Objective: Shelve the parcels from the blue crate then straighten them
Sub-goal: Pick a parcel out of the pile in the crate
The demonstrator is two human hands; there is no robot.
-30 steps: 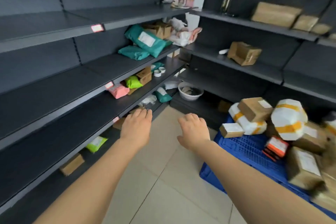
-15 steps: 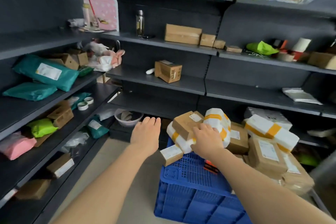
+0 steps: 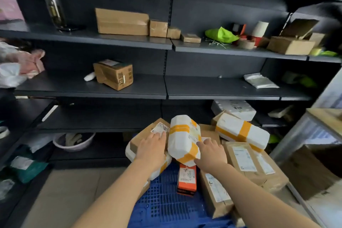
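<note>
The blue crate (image 3: 166, 203) sits low in the middle, heaped with parcels. My left hand (image 3: 152, 149) lies flat with straight fingers on a brown box (image 3: 148, 132) that bears a white label. My right hand (image 3: 211, 152) touches the right side of a white parcel with orange tape (image 3: 182, 139) standing beside that box. A second white and orange parcel (image 3: 240, 131) lies further right. Brown boxes (image 3: 244, 161) and a small orange box (image 3: 187, 177) fill the crate's right half.
Dark shelves (image 3: 92, 90) face me. The middle shelf holds a single brown box (image 3: 113, 75) and a grey pouch (image 3: 259, 80). The one above carries a row of brown boxes (image 3: 122, 22) and a green bag (image 3: 221, 35). A white basin (image 3: 74, 141) sits at bottom left.
My view swung from the left shelves to the crate. Both hands reached forward and down onto the parcels: the left onto the brown box, the right onto the white and orange parcel.
</note>
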